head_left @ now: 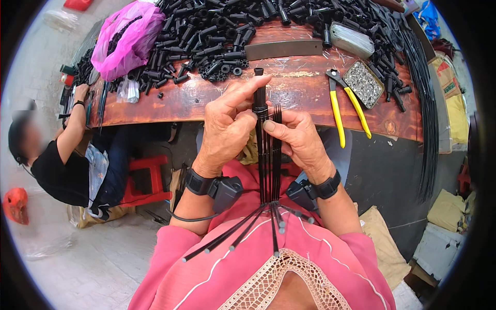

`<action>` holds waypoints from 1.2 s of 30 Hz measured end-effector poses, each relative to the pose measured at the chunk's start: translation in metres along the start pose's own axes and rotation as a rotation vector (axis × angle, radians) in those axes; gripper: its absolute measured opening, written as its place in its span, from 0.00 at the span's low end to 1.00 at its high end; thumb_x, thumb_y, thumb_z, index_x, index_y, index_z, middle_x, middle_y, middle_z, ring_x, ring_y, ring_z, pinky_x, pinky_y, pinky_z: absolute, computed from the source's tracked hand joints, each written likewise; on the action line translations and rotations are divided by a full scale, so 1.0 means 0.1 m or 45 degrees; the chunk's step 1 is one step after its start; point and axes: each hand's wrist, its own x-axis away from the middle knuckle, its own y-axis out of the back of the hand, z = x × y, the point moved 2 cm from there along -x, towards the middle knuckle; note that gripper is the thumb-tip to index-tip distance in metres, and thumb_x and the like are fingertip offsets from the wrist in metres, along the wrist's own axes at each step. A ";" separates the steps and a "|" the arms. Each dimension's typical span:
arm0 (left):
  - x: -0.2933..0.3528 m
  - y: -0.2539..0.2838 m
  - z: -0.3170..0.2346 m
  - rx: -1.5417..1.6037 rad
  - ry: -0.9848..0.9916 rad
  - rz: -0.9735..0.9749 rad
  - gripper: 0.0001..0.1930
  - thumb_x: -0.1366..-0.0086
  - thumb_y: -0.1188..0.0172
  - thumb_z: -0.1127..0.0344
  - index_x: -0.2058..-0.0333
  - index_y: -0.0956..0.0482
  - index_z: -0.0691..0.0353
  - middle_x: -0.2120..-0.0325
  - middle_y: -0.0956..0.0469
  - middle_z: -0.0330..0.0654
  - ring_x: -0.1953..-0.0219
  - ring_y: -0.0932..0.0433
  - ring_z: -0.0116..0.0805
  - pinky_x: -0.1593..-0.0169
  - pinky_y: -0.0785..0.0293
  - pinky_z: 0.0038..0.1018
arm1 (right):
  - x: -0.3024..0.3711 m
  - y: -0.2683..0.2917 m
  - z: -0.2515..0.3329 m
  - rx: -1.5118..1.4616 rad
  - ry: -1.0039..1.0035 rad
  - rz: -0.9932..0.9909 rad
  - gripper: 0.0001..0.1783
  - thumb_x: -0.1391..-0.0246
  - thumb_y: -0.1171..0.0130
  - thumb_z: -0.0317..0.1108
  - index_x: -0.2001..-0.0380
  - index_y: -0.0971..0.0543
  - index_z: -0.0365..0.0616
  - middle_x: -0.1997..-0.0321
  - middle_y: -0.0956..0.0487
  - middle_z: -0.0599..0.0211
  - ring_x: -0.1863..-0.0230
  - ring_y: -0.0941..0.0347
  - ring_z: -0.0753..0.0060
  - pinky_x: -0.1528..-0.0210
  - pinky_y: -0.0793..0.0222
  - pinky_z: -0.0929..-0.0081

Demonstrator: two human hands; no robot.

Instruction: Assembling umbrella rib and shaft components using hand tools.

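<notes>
My left hand [222,126] is closed round a black plastic umbrella runner [259,89], held upright above my lap, its index finger pointing up alongside the tube. Several thin black umbrella ribs [266,173] hang from the runner's collar. Their lower ends fan out over my pink top, with grey tips. My right hand [300,135] pinches some of these ribs between thumb and fingers, close to the collar. The right fingertips partly hide where the ribs join it. Both hands are just in front of the table's near edge.
Black runners [206,39] are heaped along the wooden table [305,77], with a pink bag [126,36] at left. Yellow-handled pliers [351,101] lie by a tin of small metal parts [364,83]. Long black ribs [426,129] hang off the right end. Another person [67,155] works at left.
</notes>
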 end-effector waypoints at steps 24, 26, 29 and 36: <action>-0.04 0.19 0.03 0.240 0.107 0.258 0.31 0.43 0.39 0.84 0.39 0.34 0.69 0.54 0.23 0.50 0.51 0.22 0.38 0.48 0.24 0.29 | 0.01 -0.01 -0.01 -0.146 -0.026 0.110 0.12 0.41 0.40 0.29 0.56 0.21 0.36 0.66 0.18 0.66 0.67 0.21 0.79 0.64 0.25 0.85; -0.05 0.20 0.04 0.221 0.083 0.258 0.31 0.44 0.39 0.85 0.40 0.33 0.69 0.54 0.23 0.49 0.51 0.22 0.37 0.48 0.23 0.29 | 0.01 -0.02 -0.01 -0.174 -0.021 0.114 0.12 0.41 0.40 0.29 0.56 0.21 0.36 0.66 0.18 0.66 0.66 0.21 0.78 0.64 0.24 0.84; -0.05 0.20 0.06 0.174 0.073 0.245 0.30 0.44 0.38 0.84 0.41 0.32 0.69 0.54 0.23 0.49 0.52 0.21 0.38 0.48 0.23 0.30 | 0.04 -0.03 0.03 -0.127 -0.020 0.100 0.11 0.41 0.40 0.30 0.56 0.20 0.36 0.66 0.19 0.67 0.66 0.21 0.78 0.64 0.24 0.85; -0.05 0.16 0.14 0.083 -0.043 0.209 0.33 0.46 0.37 0.84 0.40 0.34 0.68 0.58 0.21 0.48 0.54 0.20 0.38 0.49 0.22 0.30 | 0.06 -0.02 0.04 -0.070 0.010 0.066 0.12 0.41 0.39 0.30 0.56 0.20 0.36 0.68 0.19 0.69 0.70 0.23 0.82 0.67 0.27 0.86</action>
